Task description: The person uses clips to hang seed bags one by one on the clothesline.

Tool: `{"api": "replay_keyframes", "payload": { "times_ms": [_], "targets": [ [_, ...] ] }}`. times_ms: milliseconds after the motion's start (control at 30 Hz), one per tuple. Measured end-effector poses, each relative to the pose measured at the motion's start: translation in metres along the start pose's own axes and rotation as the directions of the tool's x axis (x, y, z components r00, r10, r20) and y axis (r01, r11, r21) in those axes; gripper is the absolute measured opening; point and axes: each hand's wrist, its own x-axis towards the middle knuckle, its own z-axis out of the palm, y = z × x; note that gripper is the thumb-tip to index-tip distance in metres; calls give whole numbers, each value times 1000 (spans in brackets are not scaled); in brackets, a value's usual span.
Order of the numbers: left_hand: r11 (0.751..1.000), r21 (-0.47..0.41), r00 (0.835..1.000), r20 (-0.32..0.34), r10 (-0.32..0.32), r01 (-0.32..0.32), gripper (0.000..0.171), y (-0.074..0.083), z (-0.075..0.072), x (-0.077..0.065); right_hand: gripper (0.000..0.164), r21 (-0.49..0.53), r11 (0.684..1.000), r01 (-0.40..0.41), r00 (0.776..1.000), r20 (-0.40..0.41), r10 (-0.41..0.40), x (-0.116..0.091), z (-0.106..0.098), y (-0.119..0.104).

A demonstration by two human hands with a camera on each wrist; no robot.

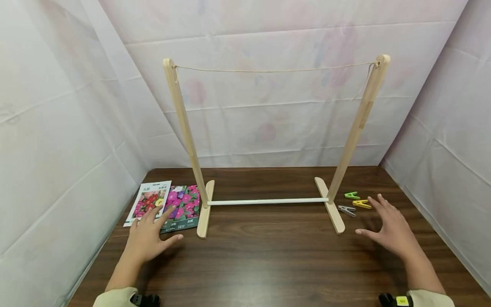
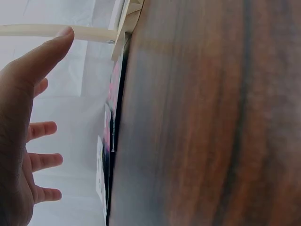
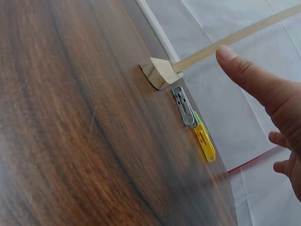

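Note:
My left hand [image 1: 147,236] hovers with spread fingers just in front of several flower seed packets; it holds nothing. A white-bordered packet [image 1: 138,209] overlaps darker ones with pink and purple flowers [image 1: 190,202]. On the other side my right hand [image 1: 393,228], fingers also spread and holding nothing, is above the table beside three clothespins: a green clothespin [image 1: 351,195], a yellow clothespin [image 1: 362,204] and a grey clothespin [image 1: 347,210]. In the right wrist view the grey clothespin [image 3: 184,107] and yellow clothespin [image 3: 205,143] lie apart from that hand.
Between the hands stands a wooden frame with a left post [image 1: 186,128], a right post [image 1: 356,128] and a white bottom rod [image 1: 268,201]. A thin string [image 1: 268,71] is tied between the post tops. White cloth [image 1: 249,128] surrounds the brown table [image 1: 261,256].

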Motion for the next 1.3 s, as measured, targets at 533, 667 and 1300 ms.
{"api": "replay_keyframes", "payload": {
  "times_ms": [533,667,1300],
  "targets": [
    [994,-58,981,-174,83,-94,83,-9,1,5,91,151,980,-132,991,1,134,3,4,7],
    [991,-98,981,-183,68,-87,82,-12,1,6,77,198,969,-145,989,-7,149,4,11,12],
    [941,-338,982,-178,-56,-7,73,-26,-1,9,60,371,895,-246,969,84,232,12,28,24]
  ]
}}
